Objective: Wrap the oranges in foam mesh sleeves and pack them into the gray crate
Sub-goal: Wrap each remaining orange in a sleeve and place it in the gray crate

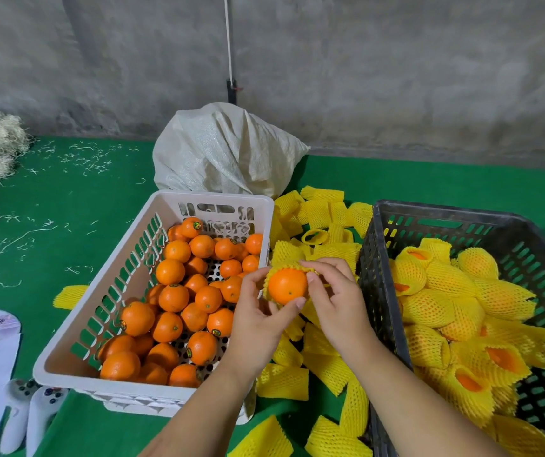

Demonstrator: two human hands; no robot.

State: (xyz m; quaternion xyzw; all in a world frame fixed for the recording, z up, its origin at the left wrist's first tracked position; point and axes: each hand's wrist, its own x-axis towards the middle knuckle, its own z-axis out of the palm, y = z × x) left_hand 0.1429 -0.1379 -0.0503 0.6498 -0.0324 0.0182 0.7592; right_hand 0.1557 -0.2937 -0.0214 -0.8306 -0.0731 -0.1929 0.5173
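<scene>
Green matting [76, 199] covers the work surface, bounded at the rear by a bare concrete wall [363, 61], with a tied woven sack [225, 150] standing against it. At centre, the left hand [257, 311] and right hand [333, 291] hold one orange [287, 285] between a white crate [211, 201] of bare oranges on the left and the gray crate [380, 291] on the right. A yellow sleeve [272, 270] sits partly over this orange, its rim visible at the top and left edges while the near face of the fruit remains exposed. The left fingers curl round the fruit and sleeve from below, the thumb lying along the lower edge; the right thumb and forefinger pinch the sleeve rim at the upper right. Loose sleeves [323, 364] lie in a pile on the matting beneath the hands. The gray crate already contains many sleeved oranges [442, 285]. Judged step: seating the sleeve over the fruit, not yet complete. The next move calls for drawing the mesh further along the orange until it is covered evenly, with the left hand steadying the fruit, then carrying it right over the gray crate's wall and setting it among the packed fruit. The mesh appears stretchy and is likely to spring back if released early.
</scene>
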